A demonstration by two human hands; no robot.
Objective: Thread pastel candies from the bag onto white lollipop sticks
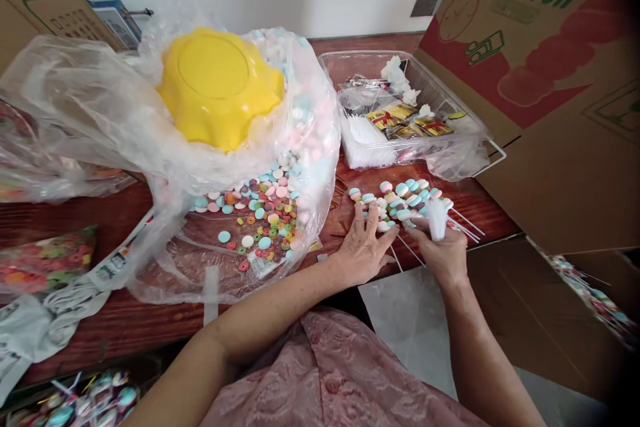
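My left hand (364, 245) lies on the wooden table (125, 320) with its fingers spread, the tips touching a row of candy skewers (406, 201) made of pink, blue and white discs on thin white sticks. My right hand (442, 250) is closed round a bundle of white sticks (437, 219), held upright just right of the skewers. A large clear plastic bag (300, 147) of loose pastel candies and coloured rings (263, 213) lies to the left, with a yellow bowl (217, 83) upside down inside it.
A clear plastic tray (453, 143) behind the skewers holds white sticks and small packets. A large cardboard box (560, 93) leans at the right. More bags of candy (47, 263) sit at the left, and finished skewers (75, 403) lie below the table edge.
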